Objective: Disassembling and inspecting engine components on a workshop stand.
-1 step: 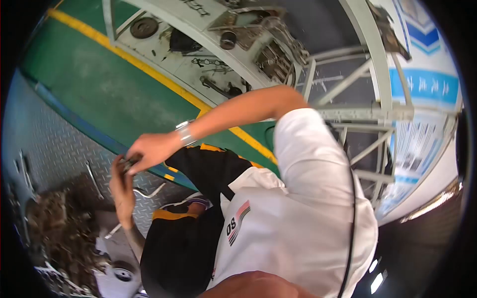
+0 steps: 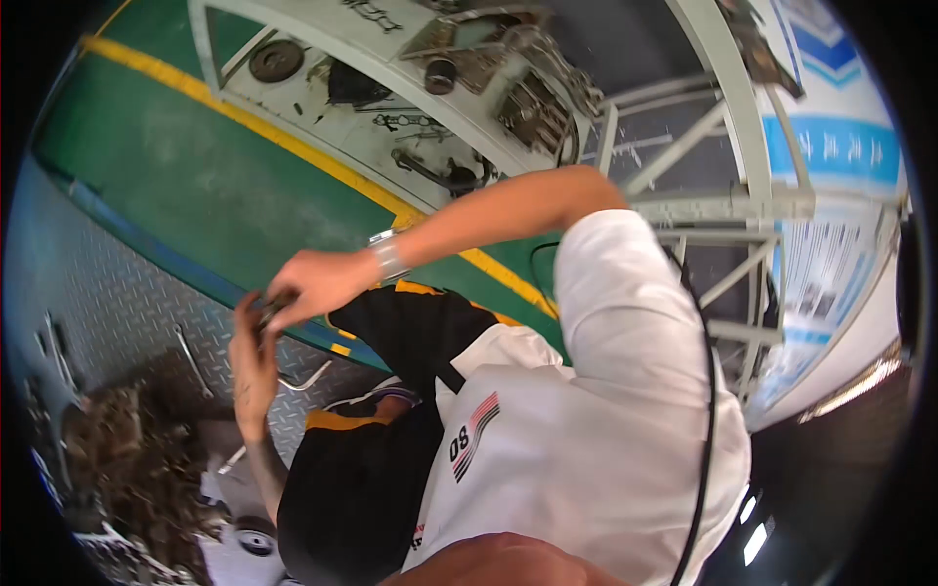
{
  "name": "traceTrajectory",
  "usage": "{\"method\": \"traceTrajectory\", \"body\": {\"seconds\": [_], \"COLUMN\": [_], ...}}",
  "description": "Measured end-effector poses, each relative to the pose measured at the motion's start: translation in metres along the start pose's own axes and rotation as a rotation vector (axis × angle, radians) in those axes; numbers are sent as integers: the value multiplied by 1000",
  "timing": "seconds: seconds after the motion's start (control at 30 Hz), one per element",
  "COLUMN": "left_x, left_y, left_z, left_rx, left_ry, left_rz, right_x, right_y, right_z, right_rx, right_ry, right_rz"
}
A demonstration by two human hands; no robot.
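Observation:
My right hand (image 2: 327,280), with a clear band at the wrist, pinches a small dark metal part (image 2: 278,305). My left hand (image 2: 252,366) is raised upright against the same part, its fingers closed around the far side. The two hands meet over the edge of the metal plate floor, in front of my bent knee. Fingers cover most of the part, so its exact kind does not show. Below the left hand lies a curved silver tool (image 2: 308,377). A greasy brown engine assembly (image 2: 127,459) sits close to my left forearm.
A wrench (image 2: 192,361) and more wrenches (image 2: 61,354) lie on the tread plate (image 2: 127,278). Near my left knee is a round wheel-like part (image 2: 256,539). Beyond the green floor (image 2: 186,146), a pale metal rack (image 2: 440,83) holds engine parts. A black cable (image 2: 705,439) crosses my shirt.
Both hands have shifted slightly to the right in the picture, still together on the dark part. The right hand has tilted a little.

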State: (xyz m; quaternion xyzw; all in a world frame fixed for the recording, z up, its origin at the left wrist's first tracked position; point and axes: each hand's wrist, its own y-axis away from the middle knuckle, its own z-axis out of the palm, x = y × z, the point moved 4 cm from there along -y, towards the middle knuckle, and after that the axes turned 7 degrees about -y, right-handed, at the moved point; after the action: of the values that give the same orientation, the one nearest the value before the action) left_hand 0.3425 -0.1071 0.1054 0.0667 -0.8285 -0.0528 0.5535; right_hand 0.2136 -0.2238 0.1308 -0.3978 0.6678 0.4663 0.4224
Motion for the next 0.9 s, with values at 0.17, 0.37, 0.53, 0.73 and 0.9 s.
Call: {"method": "traceTrajectory", "body": {"seconds": [0.17, 0.37, 0.53, 0.73, 0.9], "left_x": [129, 197, 157, 85, 37], "left_y": [-72, -76, -111, -24, 127], "left_z": [58, 121, 53, -47, -41], "left_rx": [-392, -933, -502, 28, 681], "left_ry": [-361, -485, -179, 96, 357], "left_rz": [768, 534, 57, -382, -691], "right_x": [-4, 29, 197, 371, 409], "right_y": [146, 272, 440, 603, 584], "right_z": [-44, -24, -176, -335, -356], "right_rx": [627, 918, 1440, 1767, 1815], "right_ry": [-350, -637, -94, 515, 432], "right_rz": [163, 258, 552, 1032, 1214]}}
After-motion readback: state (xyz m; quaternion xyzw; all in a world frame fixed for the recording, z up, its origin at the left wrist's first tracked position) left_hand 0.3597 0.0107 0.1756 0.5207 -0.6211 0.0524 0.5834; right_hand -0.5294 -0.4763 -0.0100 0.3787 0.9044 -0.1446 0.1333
